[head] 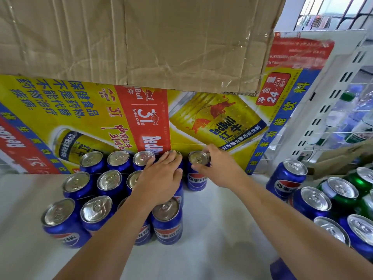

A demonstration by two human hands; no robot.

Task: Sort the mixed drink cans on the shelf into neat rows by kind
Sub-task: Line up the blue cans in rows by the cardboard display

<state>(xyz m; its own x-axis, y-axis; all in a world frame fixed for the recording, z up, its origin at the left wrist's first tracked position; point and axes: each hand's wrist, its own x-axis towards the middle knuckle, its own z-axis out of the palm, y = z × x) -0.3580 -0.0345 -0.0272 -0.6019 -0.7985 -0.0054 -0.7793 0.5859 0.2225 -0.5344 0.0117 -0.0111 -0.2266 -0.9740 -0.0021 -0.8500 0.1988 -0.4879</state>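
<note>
While closing up the back row, head view: pinches blue can (pixel 196 179) by its rim with right hand (pixel 219 168), fingers (pixel 210 153) curled over the far edge and thumb on the near side, likely to slide it left into line. Lays left hand (pixel 161 176) flat on the tops of the sorted blue block (pixel 109 180), fingers straight and gripping nothing, probably to brace it against knocks. Shows a narrow gap between those straight fingertips and the pinched can. Backs the block against Red Bull carton (pixel 121 118) just beyond the fingertips, seemingly as a stop for straight rows. Shows unsorted blue and green cans (pixel 315 199) well right of the right fingers, on white shelf (pixel 222 229). Judging by layout: well into blue rows, nowhere yet on green.
</note>
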